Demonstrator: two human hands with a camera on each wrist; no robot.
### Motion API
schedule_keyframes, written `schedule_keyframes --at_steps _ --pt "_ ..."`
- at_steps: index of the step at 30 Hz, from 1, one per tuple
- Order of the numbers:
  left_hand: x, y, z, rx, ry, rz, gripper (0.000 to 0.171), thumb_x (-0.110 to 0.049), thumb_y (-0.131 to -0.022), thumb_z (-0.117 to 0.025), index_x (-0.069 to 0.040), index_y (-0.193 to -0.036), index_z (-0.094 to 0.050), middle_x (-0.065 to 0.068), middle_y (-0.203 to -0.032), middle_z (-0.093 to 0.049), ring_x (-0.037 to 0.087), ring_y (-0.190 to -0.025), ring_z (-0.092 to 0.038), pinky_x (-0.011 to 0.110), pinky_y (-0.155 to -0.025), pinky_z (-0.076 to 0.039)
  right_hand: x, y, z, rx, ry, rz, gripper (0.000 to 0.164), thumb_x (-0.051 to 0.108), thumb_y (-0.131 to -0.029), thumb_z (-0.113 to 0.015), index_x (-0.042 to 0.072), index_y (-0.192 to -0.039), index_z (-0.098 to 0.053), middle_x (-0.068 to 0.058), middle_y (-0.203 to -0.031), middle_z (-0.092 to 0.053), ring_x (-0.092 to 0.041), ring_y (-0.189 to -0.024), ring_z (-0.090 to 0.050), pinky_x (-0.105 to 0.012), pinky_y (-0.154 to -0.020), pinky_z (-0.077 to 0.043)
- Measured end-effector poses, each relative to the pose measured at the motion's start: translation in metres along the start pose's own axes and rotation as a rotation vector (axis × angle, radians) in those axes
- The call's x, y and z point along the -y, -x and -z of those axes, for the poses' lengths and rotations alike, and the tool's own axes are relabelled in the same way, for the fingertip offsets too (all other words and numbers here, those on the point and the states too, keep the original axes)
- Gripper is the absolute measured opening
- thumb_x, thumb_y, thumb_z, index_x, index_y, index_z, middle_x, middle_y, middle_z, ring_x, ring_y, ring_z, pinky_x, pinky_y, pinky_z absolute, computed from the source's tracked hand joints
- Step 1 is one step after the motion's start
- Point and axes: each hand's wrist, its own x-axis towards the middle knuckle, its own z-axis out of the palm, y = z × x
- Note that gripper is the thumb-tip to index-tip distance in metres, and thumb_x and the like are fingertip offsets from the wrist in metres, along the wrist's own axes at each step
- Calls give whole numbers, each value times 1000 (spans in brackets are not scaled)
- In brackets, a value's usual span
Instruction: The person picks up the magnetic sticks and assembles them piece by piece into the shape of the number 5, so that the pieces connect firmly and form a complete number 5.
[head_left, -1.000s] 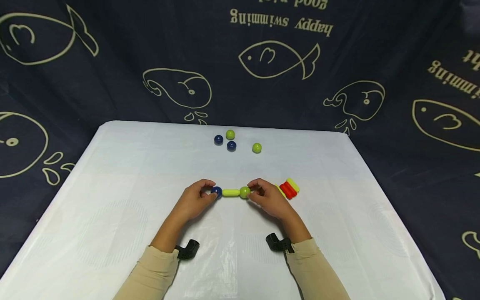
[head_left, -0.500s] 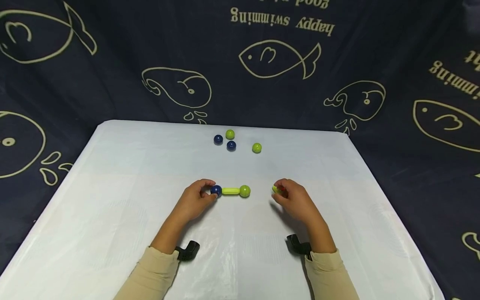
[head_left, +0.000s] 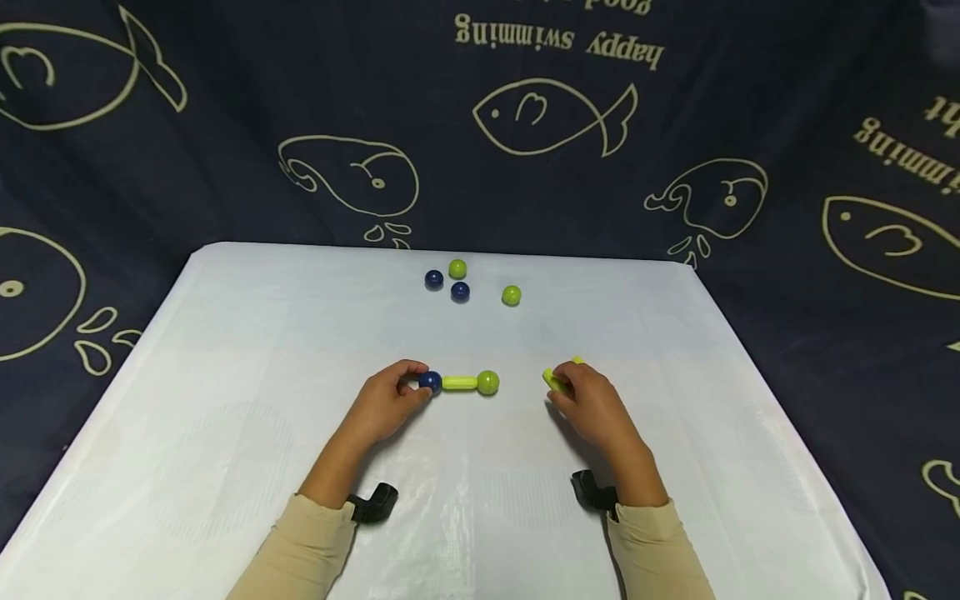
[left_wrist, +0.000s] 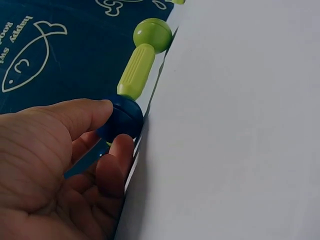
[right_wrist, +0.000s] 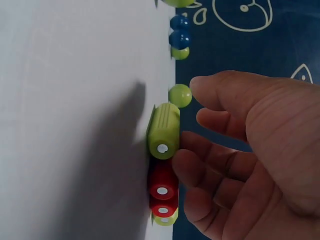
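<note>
My left hand [head_left: 387, 402] pinches a dark blue ball [left_wrist: 125, 119] between thumb and fingers. That ball joins a yellow-green rod [head_left: 459, 382] with a green ball [head_left: 487, 382] at its far end, so the three form a straight dumbbell lying on the white table. Over to the right, my right hand [head_left: 596, 408] is at the group of loose rods. In the right wrist view its thumb and forefinger are apart, and the lower fingertips are right beside a yellow-green rod [right_wrist: 164, 132]. Red rods [right_wrist: 162, 185] lie behind that one, hidden by the hand in the head view.
Toward the far edge of the white table [head_left: 300, 325] are two loose blue balls [head_left: 434, 280] [head_left: 461, 292] and two green balls [head_left: 457, 268] [head_left: 512, 295]. A dark cloth [head_left: 562, 200] with fish drawings hangs behind the table. Black cameras are strapped to both wrists.
My right hand has let go of the dumbbell's green ball and moved right to the loose rods. My left hand keeps its pinch on the blue ball, almost unmoved.
</note>
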Motion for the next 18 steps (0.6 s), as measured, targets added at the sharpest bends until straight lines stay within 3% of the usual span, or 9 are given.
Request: schedule_keyframes --at_steps 6,18 --pt "4 -2 1 0 5 -7 35 -21 -93 -70 -11 -126 -64 4 -109 -68 15 -78 -56 33 -69 -43 2 -1 -3 2 14 -15 28 11 -90 -73 1 -115 -64 -8 -98 -64 -21 -83 -59 -41 -74 -50" --pt "10 -5 1 -32 32 -18 31 -20 -94 -68 -11 -124 -66 6 -113 -69 15 -76 -55 33 -69 -43 7 -4 -11 4 25 -10 26 8 -87 -76 0 -108 -64 0 -77 -55 -17 -72 -50 -41 -74 -48"
